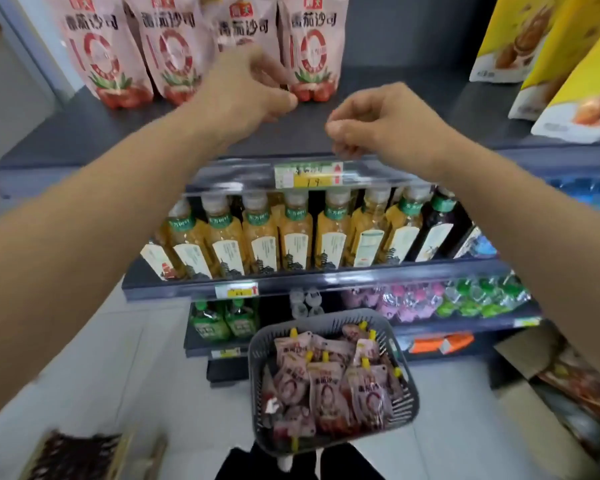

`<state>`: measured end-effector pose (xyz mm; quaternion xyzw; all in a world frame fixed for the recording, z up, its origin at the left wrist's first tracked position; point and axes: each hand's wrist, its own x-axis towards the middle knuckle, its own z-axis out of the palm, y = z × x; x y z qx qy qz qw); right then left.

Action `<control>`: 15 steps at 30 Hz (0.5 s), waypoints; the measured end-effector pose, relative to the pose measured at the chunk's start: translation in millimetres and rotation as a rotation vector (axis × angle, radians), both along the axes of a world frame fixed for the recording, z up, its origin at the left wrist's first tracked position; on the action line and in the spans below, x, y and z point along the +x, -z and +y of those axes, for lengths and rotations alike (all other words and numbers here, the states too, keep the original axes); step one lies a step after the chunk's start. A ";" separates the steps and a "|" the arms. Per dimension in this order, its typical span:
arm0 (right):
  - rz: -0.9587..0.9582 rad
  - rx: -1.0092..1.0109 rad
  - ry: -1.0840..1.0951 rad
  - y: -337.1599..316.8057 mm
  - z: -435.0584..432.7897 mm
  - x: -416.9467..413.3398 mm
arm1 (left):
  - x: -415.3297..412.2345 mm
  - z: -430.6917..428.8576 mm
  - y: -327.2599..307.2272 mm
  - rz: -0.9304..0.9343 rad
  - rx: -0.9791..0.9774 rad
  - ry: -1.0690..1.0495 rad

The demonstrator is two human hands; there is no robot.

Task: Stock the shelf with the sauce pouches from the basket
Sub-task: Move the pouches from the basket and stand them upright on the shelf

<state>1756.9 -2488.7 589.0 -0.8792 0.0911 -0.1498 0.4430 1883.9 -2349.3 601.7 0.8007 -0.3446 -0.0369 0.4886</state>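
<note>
Step in hand: placing seems just finished; four sauce pouches stand in a row at the far left of the top shelf, with bare shelf to their right.
Left hand: raised at the third pouch's base, fingers curled loosely; blurred, so whether it touches the pouch cannot be told.
Right hand: hovers over the shelf's near edge, fingers pressed together, holding nothing.
Basket: low and near, holding many pouches.
Next move: likely reach down, take another pouch, stand it right of the row.
</note>
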 end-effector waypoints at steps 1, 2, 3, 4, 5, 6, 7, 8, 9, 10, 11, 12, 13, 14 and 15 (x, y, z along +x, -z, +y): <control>0.084 -0.019 -0.041 8.9 0.4 -15.1 | -17.6 1.9 11.5 0.012 0.058 0.079; 0.178 -0.051 -0.065 21.0 -0.3 -28.2 | -33.7 2.8 26.1 0.050 0.122 0.160; 0.274 -0.101 -0.077 35.7 -0.7 -39.4 | -48.2 2.6 43.9 0.098 0.194 0.234; 0.358 -0.156 -0.076 53.5 -2.2 -48.5 | -59.7 0.4 64.9 0.139 0.282 0.290; 0.428 -0.198 -0.068 73.1 -4.6 -55.6 | -68.5 -2.9 87.6 0.170 0.370 0.326; 0.488 -0.215 -0.055 94.1 -7.7 -61.6 | -74.9 -6.7 112.2 0.208 0.446 0.344; 0.546 -0.201 -0.037 115.9 -9.8 -66.9 | -79.7 -9.5 137.8 0.264 0.511 0.348; 0.599 -0.174 -0.018 137.8 -11.1 -71.9 | -83.8 -11.4 162.8 0.334 0.563 0.345; 0.644 -0.146 0.003 159.2 -11.6 -76.4 | -87.2 -12.4 187.4 0.399 0.604 0.338; 0.680 -0.122 0.023 179.8 -11.7 -80.6 | -90.0 -12.7 210.2 0.443 0.641 0.330; 0.706 -0.101 0.038 199.5 -11.3 -84.9 | -92.4 -12.3 231.7 0.464 0.674 0.320; 0.727 -0.087 0.048 218.4 -10.2 -89.0 | -95.3 -11.3 251.8 0.482 0.700 0.312; 0.750 -0.081 0.055 236.6 -9.1 -93.4 | -98.6 -10.1 270.1 0.508 0.717 0.306; 0.782 -0.081 0.057 254.1 -8.7 -96.9 | -101.9 -9.1 286.9 0.544 0.737 0.301; 0.827 -0.088 0.046 271.3 -8.1 -101.2 | -104.8 -8.1 304.1 0.576 0.759 0.294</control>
